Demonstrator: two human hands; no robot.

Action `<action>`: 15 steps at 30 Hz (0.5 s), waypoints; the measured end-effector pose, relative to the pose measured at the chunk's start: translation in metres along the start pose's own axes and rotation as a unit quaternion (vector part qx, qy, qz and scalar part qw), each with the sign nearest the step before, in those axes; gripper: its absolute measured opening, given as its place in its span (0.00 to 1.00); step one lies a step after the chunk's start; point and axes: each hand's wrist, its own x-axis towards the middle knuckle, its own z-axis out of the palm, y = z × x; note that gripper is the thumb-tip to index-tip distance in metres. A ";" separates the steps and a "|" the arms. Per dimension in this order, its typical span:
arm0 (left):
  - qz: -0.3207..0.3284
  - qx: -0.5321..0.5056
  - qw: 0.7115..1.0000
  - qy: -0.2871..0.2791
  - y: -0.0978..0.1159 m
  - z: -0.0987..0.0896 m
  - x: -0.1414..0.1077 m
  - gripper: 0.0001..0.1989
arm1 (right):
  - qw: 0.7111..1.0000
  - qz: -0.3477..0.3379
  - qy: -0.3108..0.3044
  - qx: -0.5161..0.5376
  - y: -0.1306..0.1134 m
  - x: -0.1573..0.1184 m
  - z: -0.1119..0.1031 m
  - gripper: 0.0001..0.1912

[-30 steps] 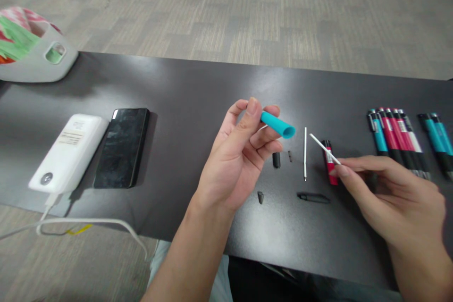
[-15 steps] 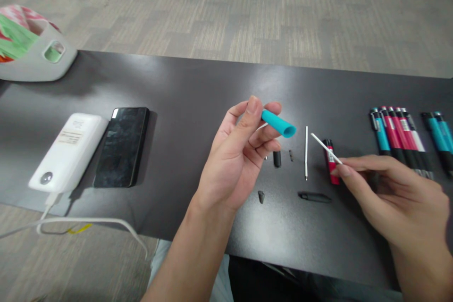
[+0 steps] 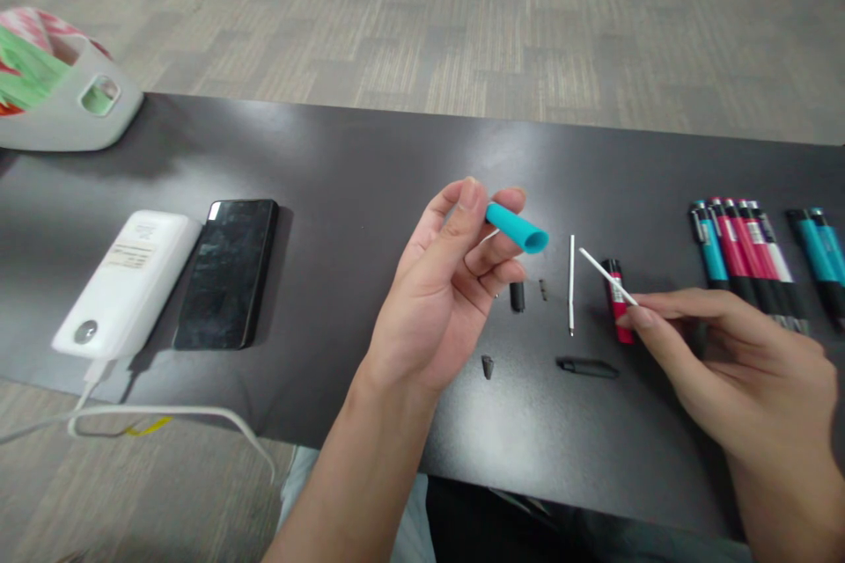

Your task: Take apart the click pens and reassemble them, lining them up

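Observation:
Between thumb and fingers, my left hand (image 3: 449, 281) pinches a turquoise pen barrel (image 3: 518, 229), its hollow end facing right. My right hand (image 3: 732, 369) grips the lower end of a thin white pen refill (image 3: 608, 277), which points up and left. Under that refill lies a red pen barrel (image 3: 620, 308) with a black end. Another white refill (image 3: 571, 286) lies on the table between my hands. Nearby are a black grip sleeve (image 3: 518, 296), a small dark part (image 3: 543, 289), a little black tip-shaped piece (image 3: 487, 366) and a black pen clip (image 3: 587, 367).
Several assembled pens (image 3: 749, 255) lie in a row at the right, with turquoise pens (image 3: 822, 255) beyond them. On the left sit a white power bank (image 3: 128, 281) with a cable, a black phone-like slab (image 3: 228, 273) and a pale basket (image 3: 99, 119) on the dark table (image 3: 356, 193).
The turquoise barrel and my left fingers have shifted very slightly left and up. My right hand and its refill have stayed in place.

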 end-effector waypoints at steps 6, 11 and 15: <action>-0.006 -0.022 0.999 0.047 0.002 0.004 0.008 0.11 | 1.000 0.008 0.013 0.008 0.002 -0.003 0.001 0.05; 0.015 -0.010 1.000 0.023 -0.001 0.000 0.008 0.15 | 1.000 -0.004 0.013 0.003 0.001 0.000 0.001 0.05; 0.024 -0.005 0.999 -0.040 -0.004 -0.004 0.002 0.19 | 1.000 -0.007 0.010 0.000 -0.001 0.002 0.001 0.06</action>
